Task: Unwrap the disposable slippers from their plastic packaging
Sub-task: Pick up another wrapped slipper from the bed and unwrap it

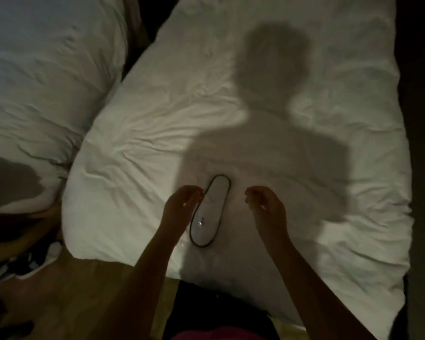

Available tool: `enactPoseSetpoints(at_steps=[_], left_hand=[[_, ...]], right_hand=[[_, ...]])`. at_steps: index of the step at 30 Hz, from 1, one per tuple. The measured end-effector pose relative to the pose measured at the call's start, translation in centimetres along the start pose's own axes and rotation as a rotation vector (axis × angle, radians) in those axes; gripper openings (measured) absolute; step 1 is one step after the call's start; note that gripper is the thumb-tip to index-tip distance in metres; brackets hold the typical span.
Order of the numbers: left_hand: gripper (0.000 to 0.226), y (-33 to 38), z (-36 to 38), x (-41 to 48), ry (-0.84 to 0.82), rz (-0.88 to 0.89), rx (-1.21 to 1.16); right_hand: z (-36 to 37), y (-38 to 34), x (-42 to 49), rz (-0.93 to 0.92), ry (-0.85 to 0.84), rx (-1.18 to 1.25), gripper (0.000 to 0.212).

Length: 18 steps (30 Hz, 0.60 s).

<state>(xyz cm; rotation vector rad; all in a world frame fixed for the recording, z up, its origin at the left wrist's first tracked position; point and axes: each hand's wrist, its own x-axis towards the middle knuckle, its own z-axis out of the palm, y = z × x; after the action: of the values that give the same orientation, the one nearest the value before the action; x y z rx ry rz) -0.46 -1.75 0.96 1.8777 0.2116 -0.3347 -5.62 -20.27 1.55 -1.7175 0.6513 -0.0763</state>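
Hovering my left hand (182, 204) and right hand (265, 207), both loosely curled and empty, either side of the plastic-wrapped slipper (210, 211) on the duvet (157, 143), ready to grab.

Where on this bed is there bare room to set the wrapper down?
Bare duvet lies beyond the slippers, and right of the right hand toward the bed's edge. It is crowded between the left hand and right hand, around the slippers.
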Motion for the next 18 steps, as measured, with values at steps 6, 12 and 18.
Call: enactPoseSetpoints(at_steps=[6, 12, 18], left_hand=[[0.041, -10.6, 4.0, 7.2, -0.144, -0.149, 0.271], [0.050, -18.7, 5.5, 12.8, -0.215, -0.366, 0.396], [0.039, -22.4, 5.8, 15.0, -0.262, -0.541, 0.347]], right_hand=[[5.4, 7.8, 1.4, 0.241, -0.076, -0.040, 0.022], [11.0, 15.4, 4.7, 0.280, -0.542, -0.409, 0.056], [9.9, 20.3, 8.2, 0.448, -0.539, -0.731, 0.068]])
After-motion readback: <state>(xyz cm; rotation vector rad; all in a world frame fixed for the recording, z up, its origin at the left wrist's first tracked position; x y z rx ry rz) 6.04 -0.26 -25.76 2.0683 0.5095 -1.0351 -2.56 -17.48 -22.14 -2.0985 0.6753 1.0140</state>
